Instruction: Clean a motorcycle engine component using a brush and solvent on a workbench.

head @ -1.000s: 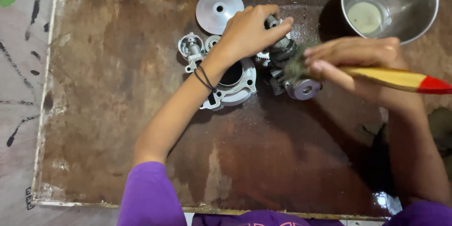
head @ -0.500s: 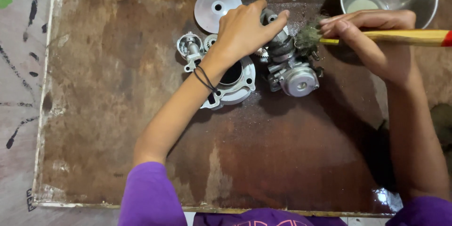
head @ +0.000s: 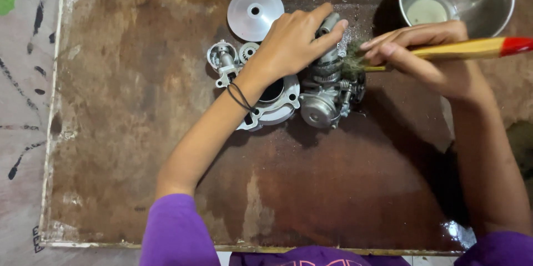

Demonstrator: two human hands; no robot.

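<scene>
— Rusty brown board, right?
— Yes. Left hand grips the grey engine part at centre; right hand pinches a yellow, red-tipped brush against it, below a steel bowl.

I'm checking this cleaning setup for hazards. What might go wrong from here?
1. The left hand steadies the grey metal engine part right beside the bristles of the wooden-handled brush with a red tip held in the right hand, so grit or cleaning fluid may get onto the fingers.
2. The shiny steel bowl sits just behind the brush handle; a backward stroke may knock it.
3. The small loose silver parts near the left wrist may get swept aside.
</scene>
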